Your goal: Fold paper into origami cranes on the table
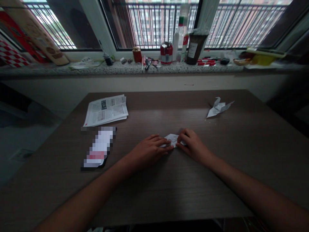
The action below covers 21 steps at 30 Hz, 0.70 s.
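Note:
Both of my hands rest on a small folded piece of printed paper (173,139) in the middle of the brown wooden table (169,187). My left hand (151,150) lies over its left part, fingertips pressing it down. My right hand (191,145) covers its right part, fingers curled and pinching the paper's edge. Only a small white patch of the paper shows between the two hands.
A finished folded paper figure (218,108) lies at the table's far right. A stack of printed sheets (106,110) sits far left, with a phone (98,147) just in front of it. The stone windowsill (72,69) behind holds bottles, a red can (166,53), jars and small tools.

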Motion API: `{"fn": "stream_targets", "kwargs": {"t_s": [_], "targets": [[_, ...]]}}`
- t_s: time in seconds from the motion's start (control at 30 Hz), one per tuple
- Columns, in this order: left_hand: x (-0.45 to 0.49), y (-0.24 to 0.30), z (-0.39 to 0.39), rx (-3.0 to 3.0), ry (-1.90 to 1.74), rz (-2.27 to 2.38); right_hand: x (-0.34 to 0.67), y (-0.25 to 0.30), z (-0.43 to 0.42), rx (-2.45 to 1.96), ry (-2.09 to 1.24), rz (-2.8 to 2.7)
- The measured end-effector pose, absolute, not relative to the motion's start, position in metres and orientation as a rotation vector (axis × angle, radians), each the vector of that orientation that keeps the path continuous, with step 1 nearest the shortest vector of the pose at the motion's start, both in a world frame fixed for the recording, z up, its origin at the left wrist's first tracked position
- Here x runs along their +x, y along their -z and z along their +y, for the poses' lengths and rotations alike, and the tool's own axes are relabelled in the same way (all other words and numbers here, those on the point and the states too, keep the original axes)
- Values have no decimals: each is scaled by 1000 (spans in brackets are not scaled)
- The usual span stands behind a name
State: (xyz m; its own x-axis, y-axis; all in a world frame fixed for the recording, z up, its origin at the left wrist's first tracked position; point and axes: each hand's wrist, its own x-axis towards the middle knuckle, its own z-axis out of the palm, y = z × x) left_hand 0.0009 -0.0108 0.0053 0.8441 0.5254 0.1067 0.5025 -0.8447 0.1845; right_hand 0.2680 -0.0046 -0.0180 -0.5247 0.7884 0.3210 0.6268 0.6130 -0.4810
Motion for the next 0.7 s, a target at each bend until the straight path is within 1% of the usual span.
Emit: {"fn": "stream_targets", "kwargs": {"t_s": [0.1,0.3,0.53,0.7], "targets": [[-1,-4,-9,2890,-224,778,270,19,-4,-1113,-315,-2384],[-13,0,-7,2881,-257,706,270,17,-3,-1003,-342,-2466],[-24,-4,-15,2847,-147,711,270,17,-3,-1023,-298,-2497],[-42,-6,-22,2868,-64,801,269,17,-3,-1025,-305,-2505]]}}
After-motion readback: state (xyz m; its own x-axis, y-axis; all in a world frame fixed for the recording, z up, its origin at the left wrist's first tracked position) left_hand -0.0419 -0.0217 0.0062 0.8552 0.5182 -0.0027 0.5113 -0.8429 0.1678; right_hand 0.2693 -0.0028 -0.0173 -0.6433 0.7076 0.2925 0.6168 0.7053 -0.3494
